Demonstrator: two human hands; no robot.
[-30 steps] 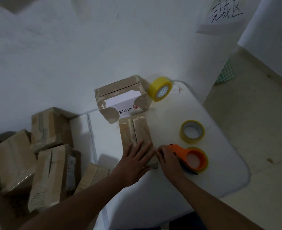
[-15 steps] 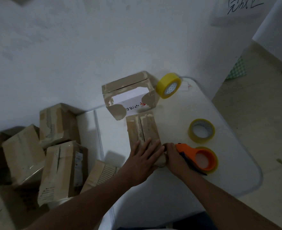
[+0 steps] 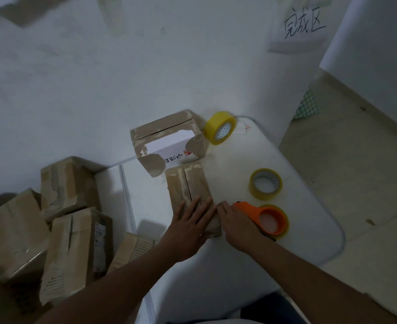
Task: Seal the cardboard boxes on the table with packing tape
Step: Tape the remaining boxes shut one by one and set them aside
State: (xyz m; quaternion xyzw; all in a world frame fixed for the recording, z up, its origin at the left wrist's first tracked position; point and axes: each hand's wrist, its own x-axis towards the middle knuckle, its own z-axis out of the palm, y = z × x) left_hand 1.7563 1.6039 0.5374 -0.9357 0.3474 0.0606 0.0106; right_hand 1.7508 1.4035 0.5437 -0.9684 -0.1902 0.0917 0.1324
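A flat brown cardboard box (image 3: 188, 185) lies on the white table (image 3: 239, 164), its top seam running away from me. My left hand (image 3: 191, 224) presses flat on its near end, fingers straight. My right hand (image 3: 237, 222) grips the handle of an orange tape dispenser (image 3: 266, 217) at the box's near right edge; the dispenser carries a yellowish tape roll. Behind the flat box stands a taller box (image 3: 167, 142) with white sides and brown tape along its edges.
A yellow tape roll (image 3: 219, 127) stands on edge at the back of the table. A clear tape roll (image 3: 265, 183) lies flat to the right. Several cardboard boxes (image 3: 64, 218) are piled on the left. The table's rounded right edge drops to the floor.
The camera view shifted slightly. Both hands stay in the same place on the box and the dispenser.
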